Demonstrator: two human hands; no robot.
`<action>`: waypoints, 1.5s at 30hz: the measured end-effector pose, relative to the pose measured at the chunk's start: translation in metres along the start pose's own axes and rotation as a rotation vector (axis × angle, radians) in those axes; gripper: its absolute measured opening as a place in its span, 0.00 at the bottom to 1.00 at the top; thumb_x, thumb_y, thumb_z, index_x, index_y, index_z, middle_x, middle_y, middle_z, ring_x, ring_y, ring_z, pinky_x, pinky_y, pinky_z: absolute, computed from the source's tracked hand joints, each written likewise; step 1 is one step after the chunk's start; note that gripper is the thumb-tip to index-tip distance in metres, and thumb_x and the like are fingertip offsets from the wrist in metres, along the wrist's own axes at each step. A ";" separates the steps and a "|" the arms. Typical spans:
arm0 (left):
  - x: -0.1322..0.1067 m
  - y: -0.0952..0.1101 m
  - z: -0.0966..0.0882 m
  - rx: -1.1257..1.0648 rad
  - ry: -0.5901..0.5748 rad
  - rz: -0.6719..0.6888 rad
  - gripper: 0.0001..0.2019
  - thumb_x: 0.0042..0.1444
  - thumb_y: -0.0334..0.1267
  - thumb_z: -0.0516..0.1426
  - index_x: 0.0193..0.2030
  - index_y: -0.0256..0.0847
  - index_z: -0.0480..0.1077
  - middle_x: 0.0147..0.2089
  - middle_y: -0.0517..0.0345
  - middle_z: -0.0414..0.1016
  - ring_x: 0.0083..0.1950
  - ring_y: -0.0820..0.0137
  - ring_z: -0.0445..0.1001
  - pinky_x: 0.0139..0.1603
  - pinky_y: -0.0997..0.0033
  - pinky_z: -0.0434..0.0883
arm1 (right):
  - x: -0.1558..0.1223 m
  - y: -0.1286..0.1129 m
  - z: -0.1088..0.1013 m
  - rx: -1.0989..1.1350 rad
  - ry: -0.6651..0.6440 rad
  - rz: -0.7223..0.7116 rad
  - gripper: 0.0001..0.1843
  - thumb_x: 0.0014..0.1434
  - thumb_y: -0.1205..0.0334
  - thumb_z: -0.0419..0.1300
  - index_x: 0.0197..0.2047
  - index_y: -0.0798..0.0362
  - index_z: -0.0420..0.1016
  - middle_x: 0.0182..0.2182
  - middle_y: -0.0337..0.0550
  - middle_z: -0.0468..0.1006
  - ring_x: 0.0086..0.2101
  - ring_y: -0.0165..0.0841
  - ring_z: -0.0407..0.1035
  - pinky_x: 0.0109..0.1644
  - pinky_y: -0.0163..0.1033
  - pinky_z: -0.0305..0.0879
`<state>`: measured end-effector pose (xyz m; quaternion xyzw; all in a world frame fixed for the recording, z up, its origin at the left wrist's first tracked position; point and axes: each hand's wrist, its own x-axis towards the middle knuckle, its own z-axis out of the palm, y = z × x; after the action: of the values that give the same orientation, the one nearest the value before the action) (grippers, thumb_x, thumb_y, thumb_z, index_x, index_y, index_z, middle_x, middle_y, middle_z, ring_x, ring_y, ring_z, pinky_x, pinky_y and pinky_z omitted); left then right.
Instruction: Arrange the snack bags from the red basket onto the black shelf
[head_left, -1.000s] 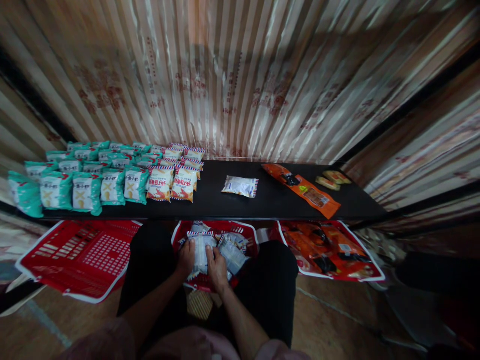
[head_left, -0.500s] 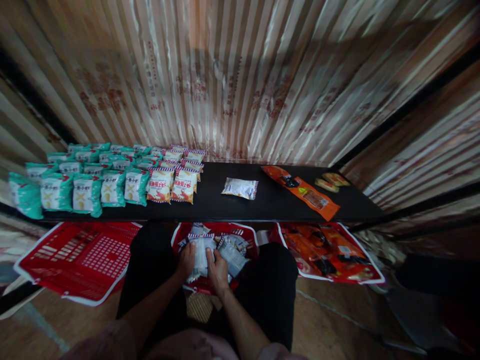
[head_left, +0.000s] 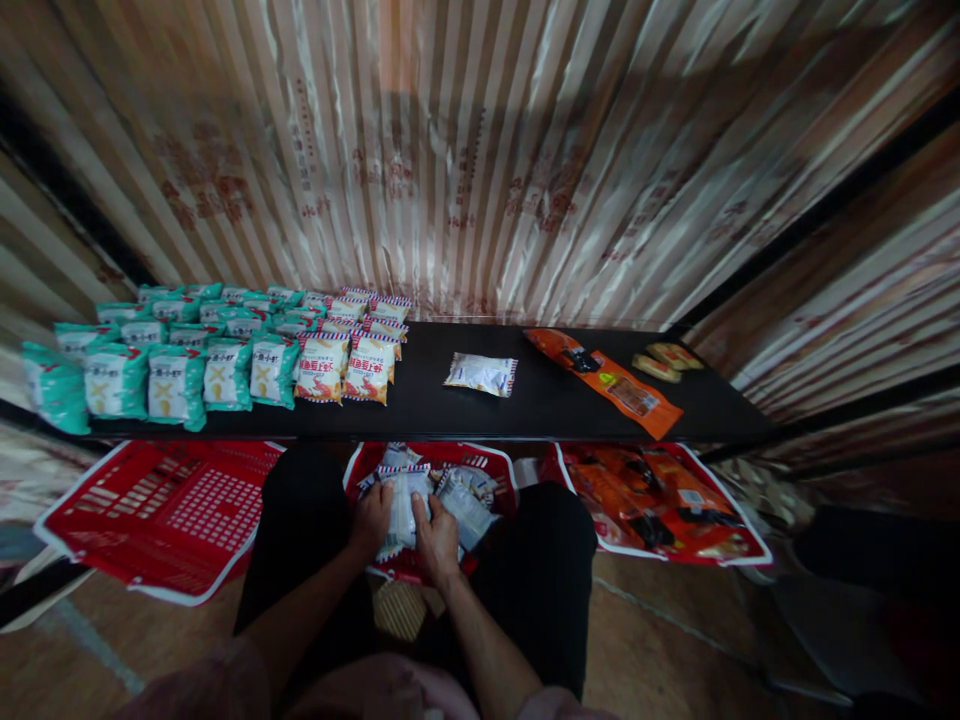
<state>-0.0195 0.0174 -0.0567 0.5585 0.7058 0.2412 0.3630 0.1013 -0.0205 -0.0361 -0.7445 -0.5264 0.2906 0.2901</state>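
Observation:
Between my knees, my left hand (head_left: 374, 518) and my right hand (head_left: 437, 533) grip one snack bag (head_left: 408, 510) from its two sides. Its pale printed back faces up, and a red-and-blue striped edge runs along its top. Both thumbs press on its face; the other fingers are mostly hidden. Below the bag is the middle red basket (head_left: 504, 458), which holds several more such bags, some right beside my right hand. A single white snack bag (head_left: 481, 374) lies flat on the black shelf (head_left: 420, 420) above.
Rows of teal snack bags (head_left: 174, 385) stand at the shelf's left, beside white-and-orange bags (head_left: 321, 370). An orange long packet (head_left: 606, 384) and small yellow packets (head_left: 664, 362) lie to the right. A left red basket (head_left: 161, 525) and a right basket (head_left: 761, 550) with orange packets flank my knees.
The view has shifted very slightly. Both hands keep their hold on the same bag, and nothing else has visibly moved.

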 end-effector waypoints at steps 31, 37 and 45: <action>0.008 0.013 0.016 -0.098 0.127 -0.107 0.10 0.57 0.38 0.48 0.35 0.38 0.68 0.35 0.50 0.77 0.37 0.66 0.75 0.37 0.71 0.68 | 0.004 0.001 -0.007 0.141 0.065 0.054 0.30 0.57 0.41 0.44 0.37 0.54 0.77 0.21 0.42 0.76 0.23 0.34 0.68 0.28 0.33 0.58; 0.008 0.015 0.012 -0.047 0.137 -0.124 0.11 0.59 0.35 0.46 0.35 0.38 0.68 0.36 0.48 0.76 0.40 0.65 0.74 0.40 0.70 0.66 | 0.003 0.002 -0.005 0.196 0.020 0.065 0.28 0.56 0.42 0.48 0.44 0.55 0.74 0.25 0.43 0.77 0.27 0.33 0.69 0.30 0.33 0.60; 0.012 0.017 0.007 -0.025 0.137 -0.144 0.12 0.60 0.37 0.45 0.36 0.40 0.68 0.38 0.49 0.77 0.42 0.64 0.74 0.41 0.69 0.66 | 0.000 0.002 -0.002 0.417 -0.021 0.048 0.28 0.52 0.46 0.55 0.50 0.56 0.69 0.36 0.45 0.78 0.36 0.36 0.72 0.40 0.38 0.66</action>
<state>-0.0050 0.0328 -0.0513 0.4840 0.7641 0.2609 0.3373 0.1042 -0.0215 -0.0359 -0.6775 -0.4398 0.4078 0.4256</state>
